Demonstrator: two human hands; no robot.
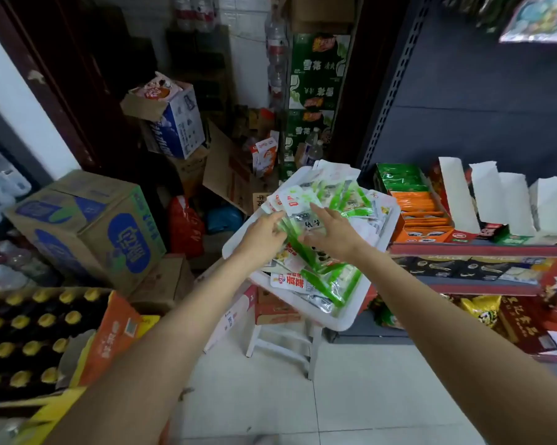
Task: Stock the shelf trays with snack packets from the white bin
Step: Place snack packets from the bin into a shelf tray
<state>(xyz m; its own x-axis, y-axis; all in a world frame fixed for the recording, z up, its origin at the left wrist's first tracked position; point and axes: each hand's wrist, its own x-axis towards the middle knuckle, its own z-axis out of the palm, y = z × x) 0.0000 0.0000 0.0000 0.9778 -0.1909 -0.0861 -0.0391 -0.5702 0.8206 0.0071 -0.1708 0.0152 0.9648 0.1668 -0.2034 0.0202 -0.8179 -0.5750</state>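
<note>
My two hands are in the white bin (338, 319), which sits on a white stool (283, 342) next to the shelf trays (431, 232). My left hand (264, 234) and right hand (330, 234) pinch green snack packets (298, 224) on top of the pile
</note>
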